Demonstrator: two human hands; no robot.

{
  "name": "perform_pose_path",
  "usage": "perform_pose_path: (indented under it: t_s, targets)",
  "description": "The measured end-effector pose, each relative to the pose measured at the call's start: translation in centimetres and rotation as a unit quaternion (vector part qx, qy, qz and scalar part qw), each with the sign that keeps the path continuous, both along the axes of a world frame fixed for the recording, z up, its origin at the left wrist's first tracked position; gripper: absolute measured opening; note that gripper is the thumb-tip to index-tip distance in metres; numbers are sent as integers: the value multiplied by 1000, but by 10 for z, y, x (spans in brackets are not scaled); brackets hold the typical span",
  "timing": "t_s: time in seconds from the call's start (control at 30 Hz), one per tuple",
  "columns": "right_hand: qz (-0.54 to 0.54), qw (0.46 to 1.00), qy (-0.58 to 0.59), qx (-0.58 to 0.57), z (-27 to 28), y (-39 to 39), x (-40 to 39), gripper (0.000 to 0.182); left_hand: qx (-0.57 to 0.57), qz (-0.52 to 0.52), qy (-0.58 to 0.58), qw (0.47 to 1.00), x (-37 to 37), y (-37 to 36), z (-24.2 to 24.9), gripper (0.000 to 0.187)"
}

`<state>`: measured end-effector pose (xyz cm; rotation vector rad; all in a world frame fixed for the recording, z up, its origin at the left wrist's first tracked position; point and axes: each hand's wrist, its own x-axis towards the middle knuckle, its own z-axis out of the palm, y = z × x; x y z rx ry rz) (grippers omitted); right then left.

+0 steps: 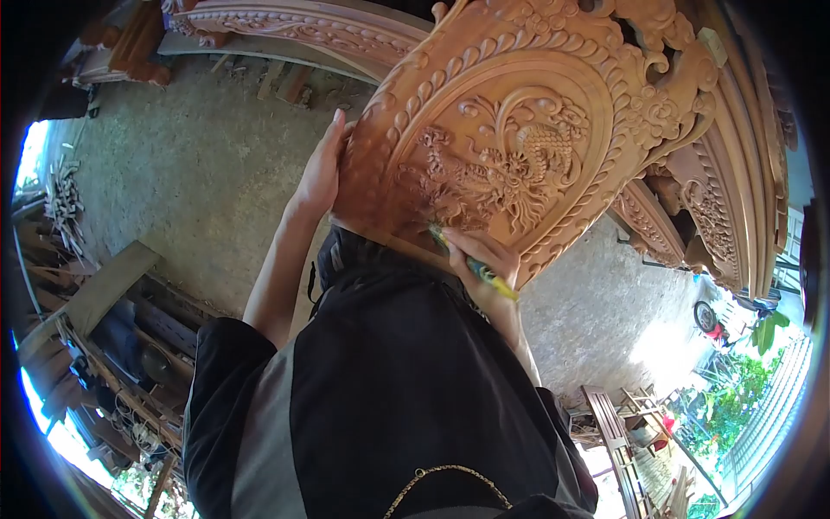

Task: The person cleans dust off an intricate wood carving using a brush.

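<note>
A large carved wooden panel leans over my lap, with a raised dragon relief inside a beaded oval border. My left hand holds the panel by its left edge, with the fingers partly hidden behind the wood. In my right hand is a brush with a green and yellow handle. Its tip meets the panel's lower part, just below the relief, and is blurred. Around the tip and toward the lower left, the wood looks darker than elsewhere.
Another carved wooden beam lies across the back. More carved pieces stand at the right. Scrap wood and a cluttered rack line the left side of the concrete floor. A slatted wooden frame is at lower right.
</note>
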<state>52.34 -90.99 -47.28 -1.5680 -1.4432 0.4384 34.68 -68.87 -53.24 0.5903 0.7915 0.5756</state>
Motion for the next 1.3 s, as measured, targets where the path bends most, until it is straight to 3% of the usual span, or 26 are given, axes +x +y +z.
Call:
perform_pose_path:
  t_s: [0.03,0.1,0.13,0.17,0.27,0.33,0.37,0.4,0.5,0.53,0.63,0.7,0.77,0.8,0.87,0.9,0.97,1.03,1.07,1.13,1.17,1.23,1.3]
  targets:
    - [1,1000,-3,3,-4,7,-1,27,-45,7,-45,998,0,2,-1,57]
    - [-167,962,-58,208,-12,22,-11,28,-41,-16,-64,997,-8,8,-14,59]
    - [-244,955,-91,144,-10,23,-14,30,-39,-42,-80,995,-13,9,-23,61]
    - [-234,957,-90,144,-3,28,-16,30,-39,-32,-80,995,-16,8,-33,61]
    - [28,999,18,43,1,42,-14,30,-35,-43,-31,998,-24,5,-52,57]
    - [24,998,2,63,-2,45,-14,32,161,-99,212,959,-33,-1,-54,49]
    - [22,996,-11,81,-3,48,-13,33,160,-95,207,961,-33,-3,-54,49]
    - [-30,984,-1,177,-3,58,-15,38,139,-127,198,962,-37,-6,-55,46]
    - [27,996,9,84,-5,60,-14,40,56,-137,190,971,-46,-24,-51,40]
    - [73,990,-82,85,-2,62,-14,42,9,-127,184,975,-45,-24,-49,39]
    - [85,994,-57,42,15,64,-7,28,78,-143,144,976,-49,-26,-68,39]
    - [41,987,-117,104,6,64,-6,28,15,-88,115,989,-43,-34,-63,40]
    - [139,987,-69,42,5,58,-10,32,-43,-35,86,995,-44,-37,-63,40]
    - [163,974,-156,32,19,55,-12,37,-19,-55,86,995,-46,-38,-69,40]
    - [111,976,-171,78,8,54,-12,37,10,-78,82,994,-43,-34,-77,41]
    - [63,974,-181,119,1,51,-14,37,-50,-67,46,995,-43,-34,-80,40]
    - [35,978,-175,110,-3,51,-20,35,-112,-50,12,992,-43,-36,-87,39]
    - [132,991,-12,-7,6,54,-29,34,-134,-64,5,989,-45,-35,-94,38]
    - [163,984,-22,-68,9,49,-30,33,-133,-70,6,989,-45,-35,-92,38]
    - [88,995,-55,0,5,46,-33,33,-154,-64,-78,983,-44,-36,-89,38]
    - [22,994,-83,63,0,45,-34,32,-155,-61,-77,983,-44,-34,-83,38]
    - [35,994,-76,66,-1,42,-29,33,-135,-77,-29,987,-44,-36,-68,38]
    - [187,980,-33,-59,9,39,-18,40,-130,-72,-17,989,-44,-38,-68,39]
